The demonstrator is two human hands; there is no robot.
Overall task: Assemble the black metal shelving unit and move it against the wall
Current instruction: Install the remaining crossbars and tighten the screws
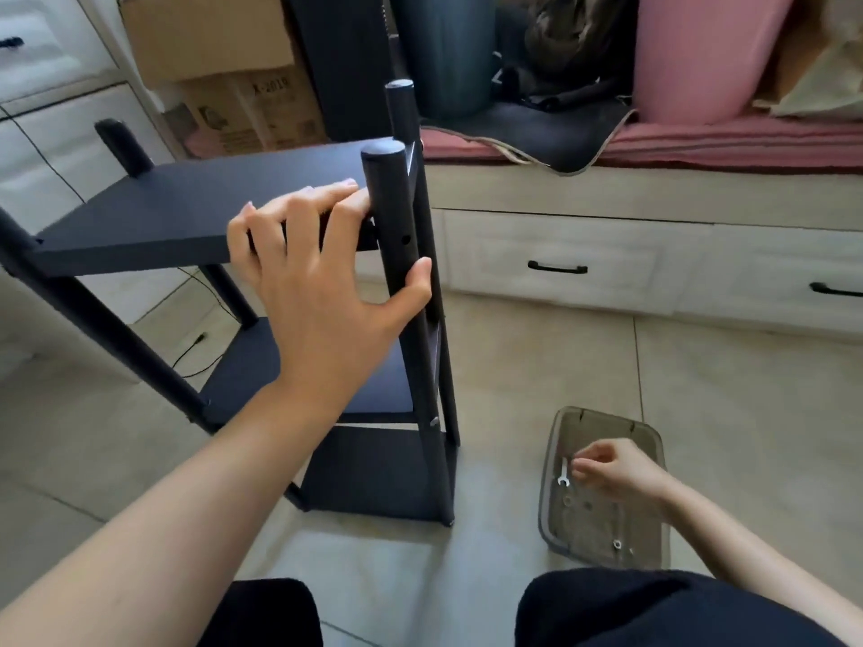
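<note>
The black metal shelving unit (177, 212) stands on the tiled floor with three shelf boards between round posts. My left hand (317, 273) grips the front edge of the top shelf, its thumb against the near right post (397, 235), which shows empty bolt holes. Down at the lower right, my right hand (616, 469) reaches into a clear plastic tray (602, 548), fingers curled beside a small silver wrench (563, 473). I cannot tell whether the fingers pinch anything. Small nuts and washers lie in the tray.
White drawers with black handles (558, 267) run along the right under a cushioned bench with a pink roll (700, 53) and dark fabric. Cardboard boxes (224, 77) stand behind the shelf. A black cable (191, 347) trails on the floor. My knees are at the bottom.
</note>
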